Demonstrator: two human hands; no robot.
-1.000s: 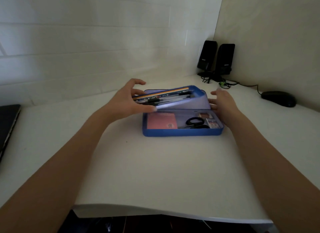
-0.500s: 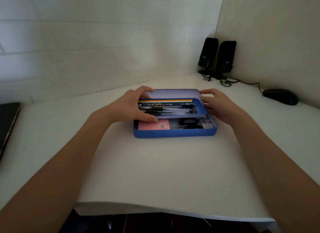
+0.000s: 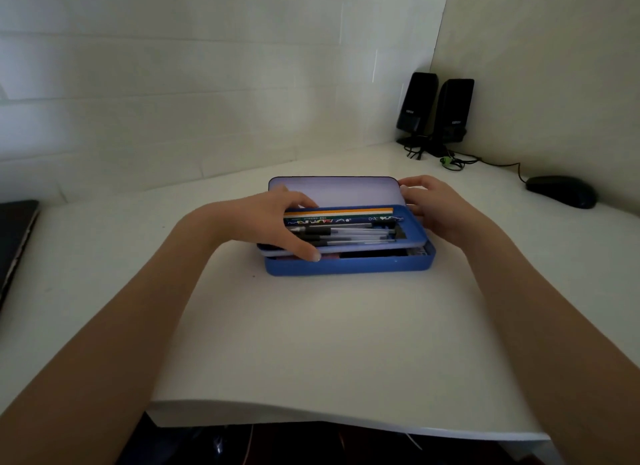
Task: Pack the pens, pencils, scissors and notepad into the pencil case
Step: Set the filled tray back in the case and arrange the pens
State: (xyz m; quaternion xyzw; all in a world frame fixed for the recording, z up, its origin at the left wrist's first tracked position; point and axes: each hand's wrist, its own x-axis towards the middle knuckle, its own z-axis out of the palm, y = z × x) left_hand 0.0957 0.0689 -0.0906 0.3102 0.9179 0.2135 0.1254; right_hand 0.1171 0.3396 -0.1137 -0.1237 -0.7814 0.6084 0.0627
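A blue pencil case (image 3: 349, 266) lies on the white desk with its lid (image 3: 334, 191) standing open at the back. An inner tray (image 3: 414, 234) holding pencils (image 3: 343, 215) and pens (image 3: 349, 235) sits almost flat over the lower compartment. My left hand (image 3: 266, 222) grips the tray's left end, thumb at its front edge. My right hand (image 3: 433, 205) holds the tray's right end, fingers curled near the lid's corner. The notepad and scissors below are nearly hidden; only a dark sliver shows.
Two black speakers (image 3: 434, 113) with cables stand at the back right corner. A black mouse (image 3: 561, 191) lies at the right. A dark laptop edge (image 3: 14, 243) sits at the far left. The desk's front edge (image 3: 346, 426) is close to me.
The tray with pens and pencils has swung down from tilted to nearly flat over the lower compartment, covering the notepad and scissors. Both hands followed it down.
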